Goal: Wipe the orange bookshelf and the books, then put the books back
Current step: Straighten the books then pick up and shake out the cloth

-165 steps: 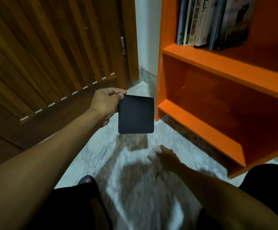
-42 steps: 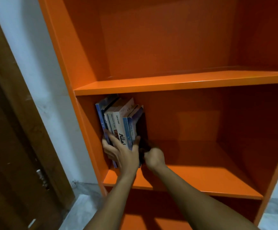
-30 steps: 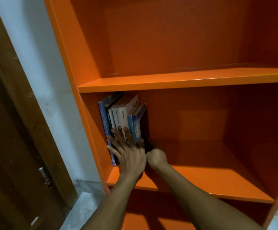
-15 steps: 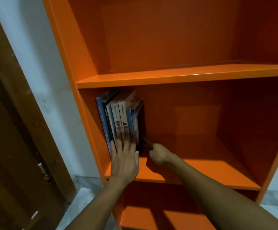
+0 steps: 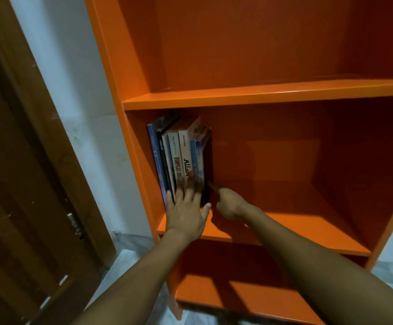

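Note:
The orange bookshelf fills the view. A row of several upright books stands at the left end of its middle shelf board. A thin black book closes the row on the right. My left hand presses flat on the lower spines, fingers straight. My right hand is just right of the row above the board. Its index finger is stretched out to the black book's lower side, and its other fingers are curled and hold nothing.
The middle shelf to the right of the books is bare, as are the top compartment and the lower compartment. A brown wooden door stands at the left, with a white wall strip and marble floor between.
Earlier my left hand held the black book down by the floor. It now stands at the right end of the row. My left hand has flattened on the spines; my right hand drew back slightly.

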Tool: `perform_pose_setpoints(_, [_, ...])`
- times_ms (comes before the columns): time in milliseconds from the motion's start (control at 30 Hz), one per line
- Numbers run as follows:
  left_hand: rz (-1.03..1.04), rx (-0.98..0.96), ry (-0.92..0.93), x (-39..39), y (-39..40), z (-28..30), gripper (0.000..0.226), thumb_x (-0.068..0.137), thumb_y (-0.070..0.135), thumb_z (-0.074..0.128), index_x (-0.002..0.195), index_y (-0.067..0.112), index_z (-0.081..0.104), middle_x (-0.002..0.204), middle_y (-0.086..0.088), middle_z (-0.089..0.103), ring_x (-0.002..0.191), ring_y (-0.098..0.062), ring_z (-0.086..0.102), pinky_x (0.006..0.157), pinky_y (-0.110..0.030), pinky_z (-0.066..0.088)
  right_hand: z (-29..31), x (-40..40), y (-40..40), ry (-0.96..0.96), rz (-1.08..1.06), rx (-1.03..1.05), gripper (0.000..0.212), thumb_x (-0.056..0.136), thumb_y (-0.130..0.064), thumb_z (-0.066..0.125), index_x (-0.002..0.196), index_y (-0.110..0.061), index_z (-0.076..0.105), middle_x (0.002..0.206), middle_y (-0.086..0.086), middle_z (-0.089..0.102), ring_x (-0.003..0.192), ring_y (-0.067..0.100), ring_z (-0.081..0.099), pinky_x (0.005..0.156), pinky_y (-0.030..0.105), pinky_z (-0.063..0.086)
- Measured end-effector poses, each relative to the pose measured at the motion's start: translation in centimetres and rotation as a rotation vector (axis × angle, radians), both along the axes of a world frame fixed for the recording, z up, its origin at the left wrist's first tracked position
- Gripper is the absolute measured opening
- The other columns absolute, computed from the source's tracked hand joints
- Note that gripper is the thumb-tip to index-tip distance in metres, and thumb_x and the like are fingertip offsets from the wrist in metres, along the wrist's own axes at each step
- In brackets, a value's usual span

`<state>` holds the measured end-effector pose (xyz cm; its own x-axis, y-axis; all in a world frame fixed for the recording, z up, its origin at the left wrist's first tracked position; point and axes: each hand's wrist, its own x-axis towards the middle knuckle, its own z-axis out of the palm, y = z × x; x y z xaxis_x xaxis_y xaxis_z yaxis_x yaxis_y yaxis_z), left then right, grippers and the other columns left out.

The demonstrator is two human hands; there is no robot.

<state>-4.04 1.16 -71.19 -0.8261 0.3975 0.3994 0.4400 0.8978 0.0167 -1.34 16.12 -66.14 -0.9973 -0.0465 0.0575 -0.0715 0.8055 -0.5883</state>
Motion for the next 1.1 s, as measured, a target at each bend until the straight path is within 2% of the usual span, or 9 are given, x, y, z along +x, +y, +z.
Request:
perform_pose_setpoints(100, [-0.021,-0.026,0.011,0.6,-0.7,0.9,0.066,0.1,0.049,0.037,0.158,0.025,0.017,0.167,-0.004,-0.009,0.152,-0.036,-0.003,0.121,-0.059,0.013,-1.9,1.2,-0.5,0.159,-0.12,-0.073,0.055,0.086,0.003,0.046,0.135,-0.018,0.059,0.134,0.01,0.064,0.122,0.03,0.06,0.096,0.033,0.049])
perform_pose_setpoints(233, [-0.184,0.272,0.132,2.2,-2.8,0.8,0.041,0.094,0.021,0.049,0.134,0.016,0.058,0.147,-0.008,0.05,0.14,-0.028,0.041,0.111,-0.05,0.036,-4.6,5.8,-1.5,0.23,-0.067,-0.242,0.03,0.08,-0.003,0.044,0.084,-0.021,0.067,0.081,0.007,0.073,0.062,0.016,0.056,0.06,0.026,0.039])
perform_pose_setpoints(333, [-0.299,0.454,0.306,4.1,-4.2,-1.0,0.034,0.085,0.009,0.049,0.112,0.015,0.07,0.113,-0.004,0.064,0.108,-0.025,0.057,0.082,-0.037,0.041,-6.9,9.0,-2.5,0.066,0.187,-0.192,0.03,0.076,-0.006,0.043,0.083,-0.019,0.069,0.077,0.005,0.073,0.061,0.02,0.061,0.061,0.029,0.045])
perform_pose_setpoints(467, [-0.354,0.542,0.258,6.6,-5.1,-7.1,0.029,0.084,0.002,0.048,0.103,0.01,0.068,0.097,-0.007,0.052,0.089,-0.026,0.049,0.077,-0.037,0.04,-13.2,10.4,-2.1,-0.309,0.331,0.04,0.03,0.086,-0.006,0.049,0.102,-0.016,0.072,0.096,0.009,0.074,0.082,0.021,0.067,0.076,0.031,0.05])
perform_pose_setpoints(700, [-0.129,0.325,-0.492,11.3,-5.8,-25.4,0.044,0.096,0.031,0.036,0.137,0.016,0.043,0.124,-0.015,0.057,0.108,-0.036,0.06,0.09,-0.047,0.053,-25.5,16.2,0.4,-0.773,0.128,0.149,0.042,0.101,-0.022,0.049,0.141,-0.008,0.049,0.142,0.013,0.053,0.13,0.031,0.052,0.105,0.034,0.043])
perform_pose_setpoints(867, [0.19,0.119,-1.146,16.8,-4.8,-33.3,0.069,0.096,0.033,0.052,0.155,0.011,0.023,0.151,-0.022,0.041,0.137,-0.036,0.043,0.111,-0.036,0.036,-33.5,20.5,0.1,-0.902,0.018,0.048,0.025,0.096,-0.021,0.051,0.117,-0.009,0.058,0.116,0.011,0.066,0.108,0.028,0.064,0.087,0.033,0.049])
perform_pose_setpoints(967, [0.346,0.242,-1.36,20.2,-3.6,-36.1,0.058,0.092,0.022,0.056,0.147,0.007,0.042,0.142,-0.017,0.054,0.129,-0.031,0.053,0.104,-0.031,0.045,-36.2,22.7,-1.2,-0.961,-0.248,-0.285,0.03,0.097,-0.001,0.054,0.088,-0.029,0.049,0.094,-0.004,0.059,0.095,0.015,0.057,0.084,0.021,0.048])
perform_pose_setpoints(1033, [0.401,0.289,-1.429,21.8,-2.7,-37.6,0.046,0.088,0.021,0.055,0.131,0.007,0.059,0.129,-0.016,0.065,0.116,-0.029,0.063,0.091,-0.032,0.054,-38.5,23.7,-1.8,-0.913,-0.418,-0.433,0.037,0.092,0.0,0.061,0.084,-0.031,0.044,0.097,0.008,0.064,0.09,0.019,0.06,0.088,0.034,0.056])
perform_pose_setpoints(1100, [0.484,0.301,-1.425,22.8,-1.9,-38.8,0.04,0.092,0.022,0.053,0.125,0.003,0.064,0.124,-0.017,0.067,0.116,-0.03,0.064,0.092,-0.032,0.053,-42.4,24.7,-2.0,-0.899,-0.533,-0.546,0.016,0.086,-0.01,0.069,0.094,-0.017,0.058,0.105,0.023,0.068,0.084,0.023,0.064,0.084,0.054,0.055])
